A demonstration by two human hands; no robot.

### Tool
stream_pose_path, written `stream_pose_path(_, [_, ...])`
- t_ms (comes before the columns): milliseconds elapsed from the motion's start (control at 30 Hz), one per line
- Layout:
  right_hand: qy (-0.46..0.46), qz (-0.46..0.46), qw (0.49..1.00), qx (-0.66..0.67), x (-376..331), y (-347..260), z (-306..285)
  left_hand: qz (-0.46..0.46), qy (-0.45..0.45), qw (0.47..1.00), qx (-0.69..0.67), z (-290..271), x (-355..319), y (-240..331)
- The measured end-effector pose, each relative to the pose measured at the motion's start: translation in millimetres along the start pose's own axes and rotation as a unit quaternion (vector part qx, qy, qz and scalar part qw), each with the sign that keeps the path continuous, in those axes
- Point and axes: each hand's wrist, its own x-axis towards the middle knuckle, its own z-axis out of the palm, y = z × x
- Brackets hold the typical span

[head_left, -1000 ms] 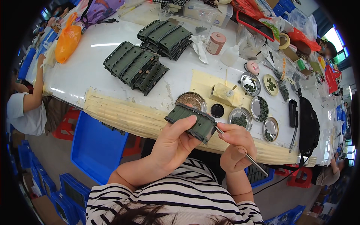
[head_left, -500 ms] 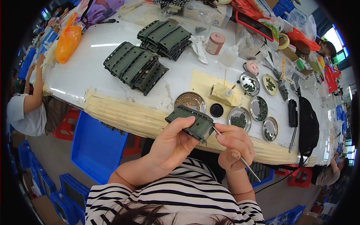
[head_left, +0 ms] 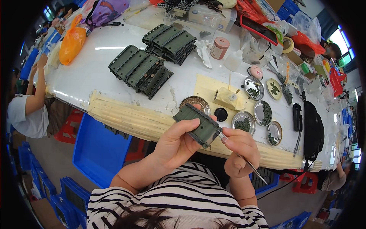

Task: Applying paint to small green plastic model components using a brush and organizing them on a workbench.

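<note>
My left hand (head_left: 177,141) is closed around a dark green, ribbed plastic model part (head_left: 202,124), tilted above the table's front edge. My right hand (head_left: 242,149) grips slim metal tweezers (head_left: 249,165), their pointed end toward my body. The broad end of the tweezers meets the right end of the green part; the exact contact is too small to make out. Just behind the part sits a round tin of small brown pieces (head_left: 194,100), partly covered by it. Two stacks of similar green parts, a nearer stack (head_left: 135,68) and a farther stack (head_left: 169,40), stand at the back left.
Round tins with small green pieces, such as this tin (head_left: 243,121), stand right of a black cap (head_left: 220,113) and a yellow block holder (head_left: 228,98). A black pouch (head_left: 313,129) lies farther right. A blue tray (head_left: 100,143) is below the table edge. Other people sit nearby.
The green part has turned in my left hand, its upper face now more toward me. My right hand has shifted slightly right and down, and the tweezers show their broad side.
</note>
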Motion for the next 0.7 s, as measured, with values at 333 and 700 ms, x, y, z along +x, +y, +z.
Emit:
stream_pose_path(333, [0.004,0.012,1.000,0.012,0.7,-2.7,1.0,0.007,-0.005,1.000,0.015,-3.3,-0.6,-0.4])
stream_pose_path(700, [-0.008,0.005,0.999,0.045,3.6,4.9,-1.1,0.004,0.004,1.000,0.016,-2.6,-0.9,0.1])
